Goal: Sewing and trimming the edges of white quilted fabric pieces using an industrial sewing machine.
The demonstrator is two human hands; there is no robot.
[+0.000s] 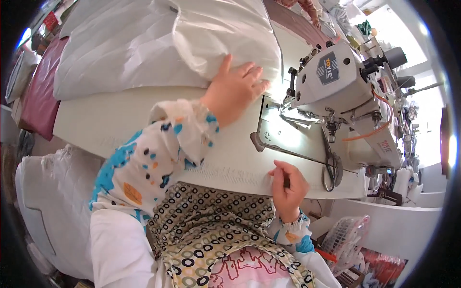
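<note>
A large sheet of white, slightly shiny fabric [129, 53] lies folded over the far side of the pale table. My left hand [235, 89] rests on its near right edge with the fingers spread, close to the sewing machine's needle area. The white sewing machine [331, 74] stands to the right, its lamp lighting the metal plate [283, 132]. By the front edge of the table, my right hand [289, 188] is loosely closed, with the fingers curled in; nothing shows in it. To the right of that hand lie dark-bladed scissors [329, 172].
A white padded cover [53, 211] hangs at the lower left, and pink fabric [43, 91] sits beyond the table's left end. Below the table on the right is a plastic mesh basket [343, 235]. Part of another person [309, 12] shows at the top.
</note>
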